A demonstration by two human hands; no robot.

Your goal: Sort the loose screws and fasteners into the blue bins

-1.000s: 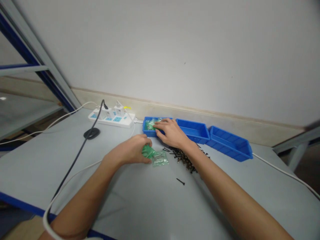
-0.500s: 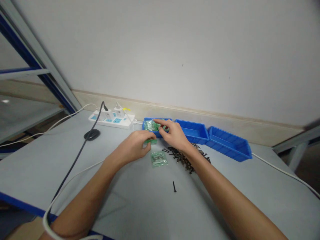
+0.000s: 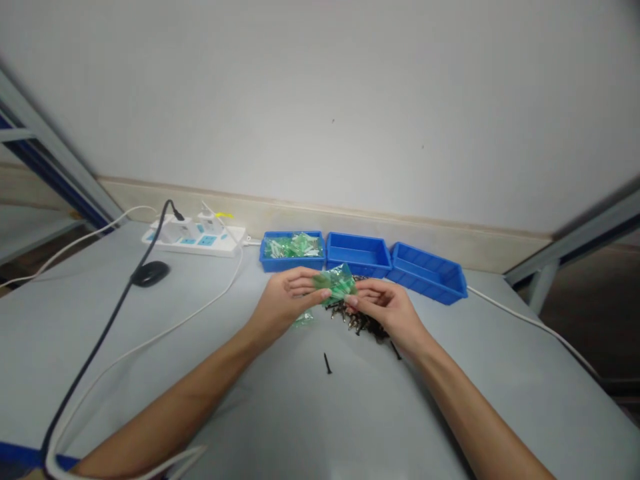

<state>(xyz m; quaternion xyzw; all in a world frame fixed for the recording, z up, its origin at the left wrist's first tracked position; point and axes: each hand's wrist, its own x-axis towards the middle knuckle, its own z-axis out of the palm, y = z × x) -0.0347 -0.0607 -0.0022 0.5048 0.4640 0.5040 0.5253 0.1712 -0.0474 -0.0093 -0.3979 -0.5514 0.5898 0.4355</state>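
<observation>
Both hands hold one small green plastic bag [image 3: 338, 283] above the grey table [image 3: 150, 373]. My left hand [image 3: 286, 301] pinches its left edge and my right hand [image 3: 384, 308] pinches its right edge. Another green bag [image 3: 303, 319] lies on the table, partly hidden under my left hand. A pile of black screws [image 3: 361, 321] sits just below the held bag, and one loose black screw [image 3: 327, 363] lies nearer to me. The left blue bin [image 3: 293, 263] behind holds several green bags.
Two more blue bins [image 3: 357, 252] [image 3: 426, 272] stand in a row along the wall. A white power strip [image 3: 194, 237] sits at the back left, with a black cable [image 3: 100, 340] and white cables crossing the left side of the table. Metal shelf frames stand at both sides.
My right hand left the left bin and came toward me with a green bag; my left hand let go of the bags on the table and joined it. The view shifted right.
</observation>
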